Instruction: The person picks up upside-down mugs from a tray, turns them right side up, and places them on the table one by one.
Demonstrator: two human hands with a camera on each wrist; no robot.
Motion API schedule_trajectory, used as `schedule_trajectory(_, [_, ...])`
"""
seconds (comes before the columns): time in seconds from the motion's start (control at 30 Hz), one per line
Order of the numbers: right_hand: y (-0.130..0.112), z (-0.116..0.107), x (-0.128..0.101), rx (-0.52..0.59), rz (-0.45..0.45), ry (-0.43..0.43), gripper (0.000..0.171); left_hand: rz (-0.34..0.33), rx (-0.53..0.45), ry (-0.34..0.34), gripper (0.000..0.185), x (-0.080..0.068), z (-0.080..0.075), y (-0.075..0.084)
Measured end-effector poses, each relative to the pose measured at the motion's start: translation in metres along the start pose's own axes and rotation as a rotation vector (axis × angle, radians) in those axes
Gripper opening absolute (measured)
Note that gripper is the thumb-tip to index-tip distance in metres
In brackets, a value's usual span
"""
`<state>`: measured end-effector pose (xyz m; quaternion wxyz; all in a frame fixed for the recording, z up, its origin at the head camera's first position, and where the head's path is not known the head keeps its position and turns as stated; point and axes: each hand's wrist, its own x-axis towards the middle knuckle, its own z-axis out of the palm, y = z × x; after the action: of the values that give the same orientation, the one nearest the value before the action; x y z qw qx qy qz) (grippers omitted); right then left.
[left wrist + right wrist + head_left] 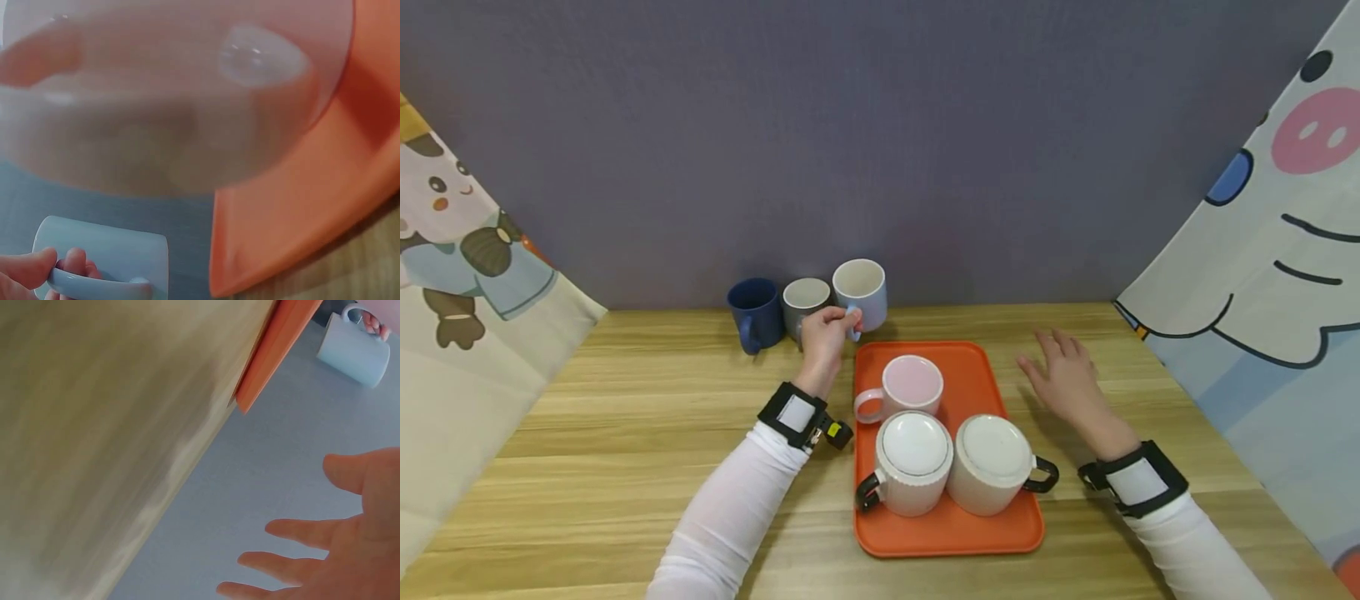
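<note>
Light-blue mug (868, 303): handle pinched by left hand (824, 345), near worktop's (625, 417) back edge
Right hand (1066, 382): fingers loosely spread, near orange tray's (967, 375) right edge

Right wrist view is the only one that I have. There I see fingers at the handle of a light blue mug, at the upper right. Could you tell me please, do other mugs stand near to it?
Observer: Yes. In the head view, a gray mug stands just left of the light blue mug, with a dark blue mug further left.
Operator: Thank you. I see also an orange edge. What does it belong to?
Observer: An orange tray, which carries a pink mug, a left white mug and a right white mug.
Operator: To which side do the white ones have their handles?
Observer: They differ: the left black handle points left, the right black handle points right.
</note>
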<state>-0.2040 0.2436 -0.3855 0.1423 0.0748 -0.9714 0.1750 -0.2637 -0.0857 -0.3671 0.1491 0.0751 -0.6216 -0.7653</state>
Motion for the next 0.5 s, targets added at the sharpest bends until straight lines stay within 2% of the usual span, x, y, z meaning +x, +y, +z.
schedule_trajectory(0.3, [0.01,-0.007,-0.004,-0.01,0.027,-0.011,0.059,-0.038,0.02,0.017,0.014,0.003,-0.001,-0.007])
schedule_trajectory(0.5, [0.017,-0.008,-0.006,-0.017,0.007,0.017,0.057,-0.057,0.02,0.021,0.014,0.006,-0.001,-0.013])
